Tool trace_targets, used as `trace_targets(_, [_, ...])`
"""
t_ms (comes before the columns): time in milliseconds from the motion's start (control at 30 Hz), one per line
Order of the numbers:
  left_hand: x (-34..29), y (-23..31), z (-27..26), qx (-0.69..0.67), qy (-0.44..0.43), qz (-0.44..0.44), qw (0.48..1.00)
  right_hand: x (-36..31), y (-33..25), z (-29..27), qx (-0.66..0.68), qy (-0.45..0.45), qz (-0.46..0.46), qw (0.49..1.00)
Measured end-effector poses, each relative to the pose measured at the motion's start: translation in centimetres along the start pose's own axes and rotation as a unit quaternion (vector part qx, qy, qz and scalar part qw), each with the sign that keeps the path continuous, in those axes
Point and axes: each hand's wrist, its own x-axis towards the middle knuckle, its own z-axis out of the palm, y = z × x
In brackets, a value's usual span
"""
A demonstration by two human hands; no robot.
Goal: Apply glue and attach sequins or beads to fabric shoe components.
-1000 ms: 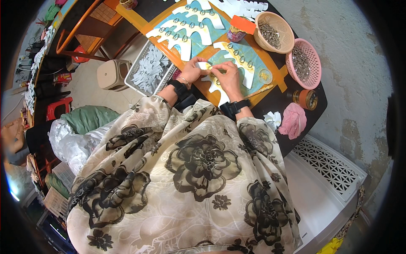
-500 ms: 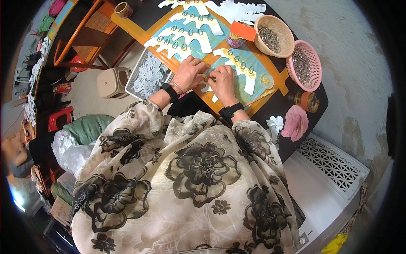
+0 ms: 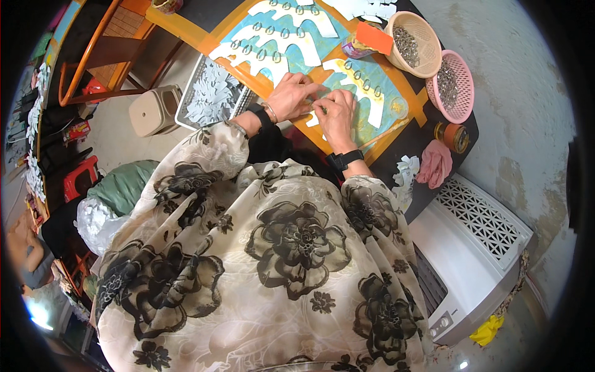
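Observation:
My left hand (image 3: 294,97) and my right hand (image 3: 337,116) meet over the near part of a blue-green board (image 3: 362,132). The fingers of both are pinched close together, and what lies between them is too small and hidden to name. Beneath my hands, white edges of a cut piece peek out. To the right lies a curved white strip (image 3: 373,110) with yellowish patches and several metal rings along it. Similar ringed strips (image 3: 286,38) lie beyond my hands, on the far left of the board.
An orange card (image 3: 374,38) rests on a small tub (image 3: 356,49). Beige (image 3: 394,59) and pink (image 3: 436,98) baskets hold metal rings. A thin stick (image 3: 385,131), tape roll (image 3: 457,137) and pink cloth (image 3: 435,164) lie to the right. A white crate (image 3: 184,110) of grey-white pieces stands left.
The whole view has shifted a little. Both hands stay together over the board, their fingers slightly rearranged; the left fingers are now more raised and bunched.

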Motion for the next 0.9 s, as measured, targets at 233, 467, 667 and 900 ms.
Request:
trace_targets(233, [-0.5,-0.8,0.0,-0.005,0.03,0.0,1.0,0.2,-1.7,-0.3,-0.043,0.038,-0.028,0.998])
trace_targets(467, [-0.9,-1.2,1.7,0.012,0.063,0.072,0.995,-1.9,-1.2,0.0,-0.053,0.085,-0.045,0.994])
trace_targets(667, [-0.6,-0.7,2.6,-0.001,0.092,0.073,0.993,-3.3,-0.7,-0.3,-0.031,0.092,-0.011,0.995])
trace_targets(900, [-0.4,-0.8,3.1,-0.001,0.06,0.046,0.997,-3.7,1.3,-1.6,0.092,0.071,0.063,0.991])
